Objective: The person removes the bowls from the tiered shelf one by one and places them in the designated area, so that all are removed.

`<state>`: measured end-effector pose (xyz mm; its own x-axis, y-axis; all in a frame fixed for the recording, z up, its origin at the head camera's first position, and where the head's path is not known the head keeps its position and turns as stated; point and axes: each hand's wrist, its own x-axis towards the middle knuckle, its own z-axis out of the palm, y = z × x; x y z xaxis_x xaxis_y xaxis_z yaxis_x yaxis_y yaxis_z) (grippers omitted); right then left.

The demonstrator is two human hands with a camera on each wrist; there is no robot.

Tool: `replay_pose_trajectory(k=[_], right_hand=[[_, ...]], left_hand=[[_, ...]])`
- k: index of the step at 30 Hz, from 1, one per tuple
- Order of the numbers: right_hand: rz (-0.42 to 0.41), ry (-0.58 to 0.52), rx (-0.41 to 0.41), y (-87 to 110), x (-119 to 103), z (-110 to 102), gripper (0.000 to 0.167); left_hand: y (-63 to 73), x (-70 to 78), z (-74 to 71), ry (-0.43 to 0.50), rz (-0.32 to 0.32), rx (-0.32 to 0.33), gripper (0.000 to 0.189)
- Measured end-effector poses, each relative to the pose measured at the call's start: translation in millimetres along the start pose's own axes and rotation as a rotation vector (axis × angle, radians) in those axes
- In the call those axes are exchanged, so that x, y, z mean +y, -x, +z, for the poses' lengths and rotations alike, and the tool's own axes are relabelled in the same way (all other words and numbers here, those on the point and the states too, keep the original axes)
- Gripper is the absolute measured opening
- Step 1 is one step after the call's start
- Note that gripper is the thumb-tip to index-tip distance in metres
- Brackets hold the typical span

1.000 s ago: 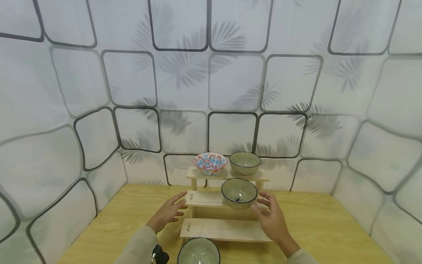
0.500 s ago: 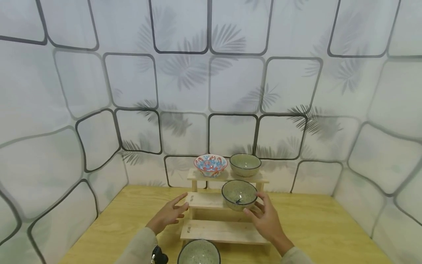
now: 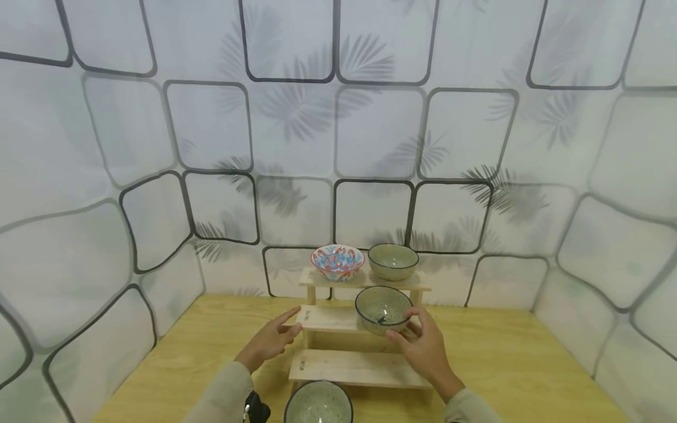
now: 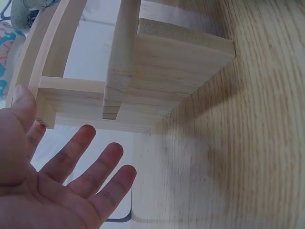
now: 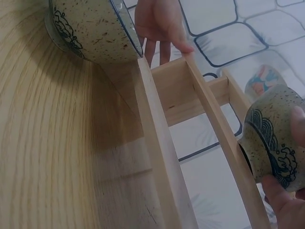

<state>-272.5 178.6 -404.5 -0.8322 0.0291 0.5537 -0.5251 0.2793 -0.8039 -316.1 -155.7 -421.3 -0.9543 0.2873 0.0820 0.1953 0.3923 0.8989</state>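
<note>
A speckled green-grey bowl (image 3: 382,308) with a dark blue rim sits on the right part of the middle step (image 3: 325,318) of a three-tier wooden stand. My right hand (image 3: 427,352) grips its right side, fingers at the rim and thumb low on the wall. In the right wrist view, a blue wave pattern decorates the outside of this bowl (image 5: 274,136), and its foot is at the step. My left hand (image 3: 270,341) is at the left end of that step, fingers spread and holding nothing; in the left wrist view its thumb (image 4: 24,102) overlaps the stand's edge.
On the top tier (image 3: 365,283) stand a red-and-blue patterned bowl (image 3: 337,262) and another green bowl (image 3: 394,262). The lowest step (image 3: 359,368) is bare. A further speckled bowl (image 3: 319,405) rests on the wooden table (image 3: 518,364) in front. Patterned cloth walls (image 3: 296,129) surround the table.
My right hand has come in from the right and taken hold of the bowl on the middle step. The bowl and my left hand have stayed in nearly the same place.
</note>
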Motion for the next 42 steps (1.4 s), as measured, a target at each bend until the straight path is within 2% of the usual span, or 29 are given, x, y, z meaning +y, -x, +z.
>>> replay_pose_trajectory(k=[10,19,28,38,42], right_hand=[[-0.012,0.036,0.038,-0.8,-3.2,-1.4,0.043],[-0.021,0.030,0.022,3.3,-4.9,-3.2,0.043],[-0.057,0.063,0.029,10.0,-6.8,-6.2,0.043],[-0.073,-0.049,-0.001,18.7,-15.8,-9.1,0.041],[-0.045,-0.121,-0.021,22.2,-15.3,-10.5,0.043]], left_hand=[[-0.3,4.2,2.6,-0.035,0.018,0.025,0.057],[-3.4,1.8,1.7,-0.063,0.020,0.034,0.057],[-0.4,1.8,1.7,-0.057,0.031,0.040,0.055],[1.1,2.7,1.7,-0.052,0.034,0.039,0.054],[-0.3,1.1,2.3,-0.049,0.027,0.050,0.054]])
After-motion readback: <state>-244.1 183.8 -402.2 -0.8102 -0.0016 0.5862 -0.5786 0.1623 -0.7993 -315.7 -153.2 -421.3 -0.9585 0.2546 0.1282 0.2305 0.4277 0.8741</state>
